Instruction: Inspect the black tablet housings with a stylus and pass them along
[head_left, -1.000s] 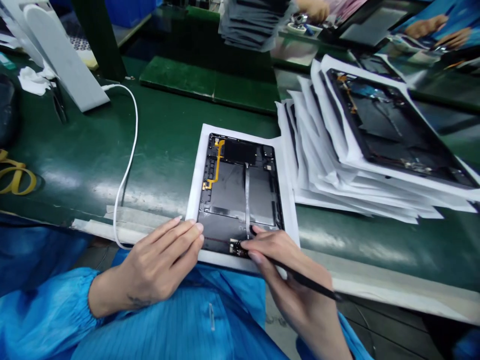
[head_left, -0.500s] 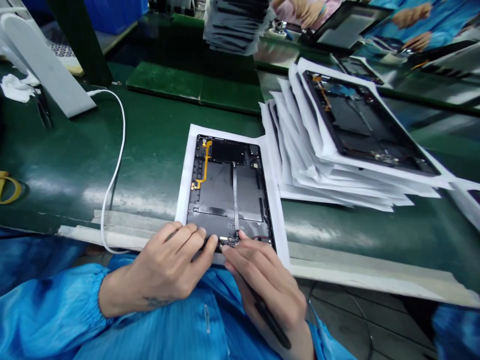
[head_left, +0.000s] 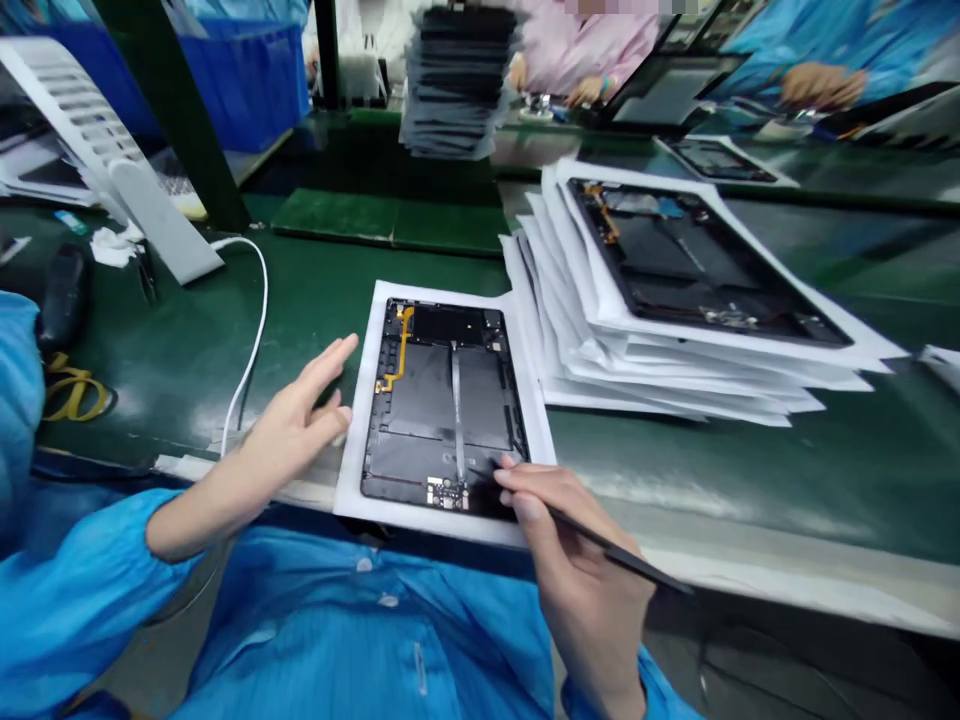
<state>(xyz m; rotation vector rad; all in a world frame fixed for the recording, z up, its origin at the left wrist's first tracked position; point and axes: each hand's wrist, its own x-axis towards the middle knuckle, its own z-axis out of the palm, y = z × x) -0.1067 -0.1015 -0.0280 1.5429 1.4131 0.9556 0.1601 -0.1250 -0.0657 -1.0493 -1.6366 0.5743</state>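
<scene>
An opened tablet's back housing [head_left: 442,405] lies face down on a white paper sheet [head_left: 431,525], showing dark panels, a yellow flex cable [head_left: 399,352] and a thin grey ribbon cable [head_left: 457,425]. A small circuit board [head_left: 446,492] sits at its near edge. My left hand [head_left: 296,405] is open, its fingers spread just off the sheet's left edge and touching nothing. My right hand [head_left: 574,535] grips a slim black spudger [head_left: 619,552], whose tip is hidden near the housing's near right corner.
Several tablet housings on white sheets form a leaning pile [head_left: 675,375] to the right. A white cable [head_left: 251,325] runs along the green workbench [head_left: 750,480]. Farther off stand a stack of black panels [head_left: 457,85] and co-workers with their hands [head_left: 821,85] at work.
My left hand has lifted off the circuit board and moved left, its fingers opening. My right hand has moved slightly right, uncovering the board. The view has tilted farther up the bench.
</scene>
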